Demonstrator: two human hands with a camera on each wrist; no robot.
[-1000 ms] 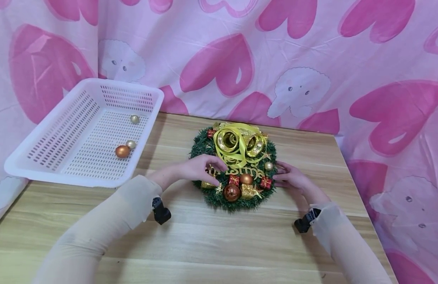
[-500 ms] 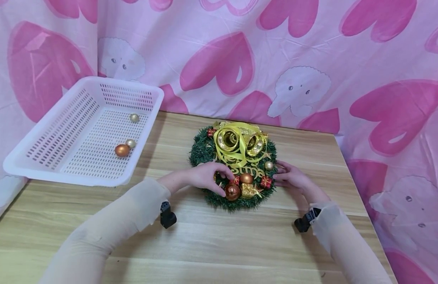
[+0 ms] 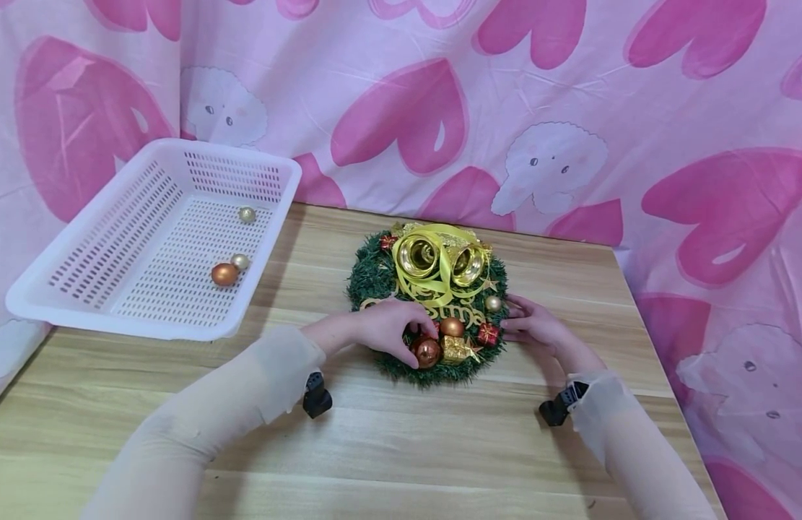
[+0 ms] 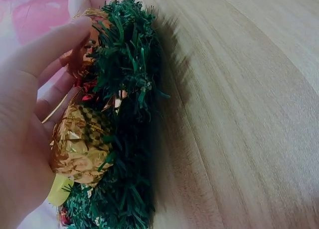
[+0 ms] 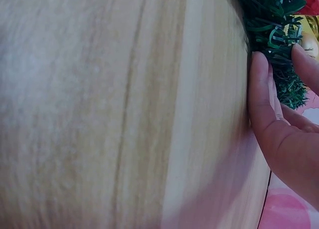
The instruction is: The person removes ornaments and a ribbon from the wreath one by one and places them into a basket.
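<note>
Green tinsel wreath (image 3: 368, 276): white plastic basket (image 3: 115, 325) at nine o'clock; left hand (image 3: 389, 328) pinches glossy brown ball (image 3: 429, 352) at six; right hand (image 3: 537, 325), straight-fingered, touches edge at three.

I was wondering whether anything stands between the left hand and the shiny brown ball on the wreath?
Nothing visible does: the left hand is curled around one side of the shiny brown ball, on the wreath.
</note>
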